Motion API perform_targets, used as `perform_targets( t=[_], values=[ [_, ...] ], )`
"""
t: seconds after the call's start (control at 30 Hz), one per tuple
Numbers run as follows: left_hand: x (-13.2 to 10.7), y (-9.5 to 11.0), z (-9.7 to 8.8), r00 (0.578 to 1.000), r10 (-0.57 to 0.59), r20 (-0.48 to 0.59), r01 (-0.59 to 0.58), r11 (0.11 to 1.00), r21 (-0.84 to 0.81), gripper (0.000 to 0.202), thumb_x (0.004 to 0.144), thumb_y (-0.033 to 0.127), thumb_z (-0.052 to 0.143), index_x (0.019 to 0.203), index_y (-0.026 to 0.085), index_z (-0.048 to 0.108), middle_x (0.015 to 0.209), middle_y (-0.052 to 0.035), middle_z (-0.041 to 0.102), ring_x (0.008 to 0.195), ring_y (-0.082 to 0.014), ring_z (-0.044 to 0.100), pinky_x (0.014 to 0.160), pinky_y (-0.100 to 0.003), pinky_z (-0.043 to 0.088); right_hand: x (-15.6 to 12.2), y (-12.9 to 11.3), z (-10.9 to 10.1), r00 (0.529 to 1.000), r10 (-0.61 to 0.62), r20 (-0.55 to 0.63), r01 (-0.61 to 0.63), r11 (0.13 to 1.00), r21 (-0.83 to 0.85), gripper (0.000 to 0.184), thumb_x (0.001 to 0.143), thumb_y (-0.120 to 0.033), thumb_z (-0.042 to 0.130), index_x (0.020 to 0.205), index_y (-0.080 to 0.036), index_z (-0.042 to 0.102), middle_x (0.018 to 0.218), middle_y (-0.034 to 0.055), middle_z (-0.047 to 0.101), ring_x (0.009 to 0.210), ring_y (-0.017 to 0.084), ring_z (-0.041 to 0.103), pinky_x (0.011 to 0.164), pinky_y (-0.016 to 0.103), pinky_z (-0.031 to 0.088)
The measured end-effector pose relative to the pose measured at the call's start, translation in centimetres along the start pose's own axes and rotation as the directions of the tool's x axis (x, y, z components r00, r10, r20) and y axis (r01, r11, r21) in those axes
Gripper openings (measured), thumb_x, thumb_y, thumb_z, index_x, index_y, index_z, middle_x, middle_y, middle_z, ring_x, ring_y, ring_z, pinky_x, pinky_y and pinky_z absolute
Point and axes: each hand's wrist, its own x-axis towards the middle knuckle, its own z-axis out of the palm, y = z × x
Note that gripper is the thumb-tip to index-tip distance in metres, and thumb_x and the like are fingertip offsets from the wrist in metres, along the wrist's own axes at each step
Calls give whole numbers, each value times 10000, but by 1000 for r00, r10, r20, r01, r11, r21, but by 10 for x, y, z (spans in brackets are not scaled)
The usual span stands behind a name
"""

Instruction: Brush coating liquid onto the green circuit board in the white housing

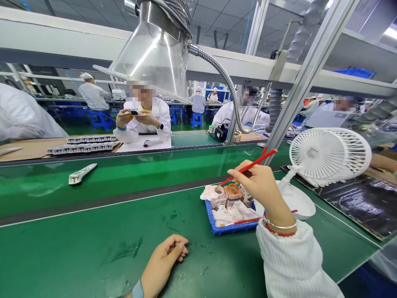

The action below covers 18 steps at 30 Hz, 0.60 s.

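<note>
Head view: your right hand pinches light, stiff red tweezers at mid-shaft, their tips over the blue tray on the green counter, while your left hand rests empty and loosely curled.

No legible text, labels or brands made out, printing glimpsed on small cartons in a blue plastic tray just below the red tweezers gripped by the right hand, too small to be read, a mark on the white fan hub beside the grip also unreadable
</note>
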Motion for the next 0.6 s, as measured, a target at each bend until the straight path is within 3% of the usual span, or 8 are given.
perform_targets(
  t=[0.17,0.3,0.37,0.47,0.53,0.6],
  values=[
    [5,-5,-2,999,35,3,-35,997,65,412,765,557,530,867,166,614,748,-34,591,709,-159,531,657,-277,428,-9,4,-7,989,-125,-82,122,992,-45,200,803,-333,638,668,-189,613,609,-16,629,511,116,560,482,223,417],
    [23,9,-6,979,204,-8,-191,930,313,298,851,438,464,905,189,618,843,-47,627,799,-176,564,735,-303,432,-26,15,-14,951,-249,-186,267,961,76,71,793,-188,642,730,-200,614,697,-8,649,649,146,620,596,248,498],
    [39,22,-6,931,365,2,-325,828,457,245,871,367,454,906,197,626,904,-51,630,865,-181,559,791,-320,421,-38,24,-13,940,-270,-207,299,946,123,75,795,-130,619,771,-200,613,715,-5,649,671,151,629,626,265,521],
    [67,42,-1,809,586,53,-489,621,612,187,866,285,484,897,200,647,900,-48,618,905,-185,531,828,-339,412,-56,40,-6,924,-273,-268,317,939,136,119,780,-75,608,809,-189,621,768,14,654,687,161,633,635,291,535],
    [85,54,5,741,665,99,-541,503,674,165,855,253,511,886,205,665,865,-42,608,898,-187,515,827,-351,413,-66,50,1,907,-256,-333,327,928,177,151,768,-47,599,841,-178,618,803,32,656,700,178,633,613,314,536],
    [100,63,11,702,696,152,-566,416,712,146,841,239,541,870,214,682,870,-42,601,910,-194,501,834,-370,409,-73,58,6,890,-247,-383,353,905,236,185,762,-29,580,886,-163,610,822,52,661,703,197,633,572,329,529]
  ],
)
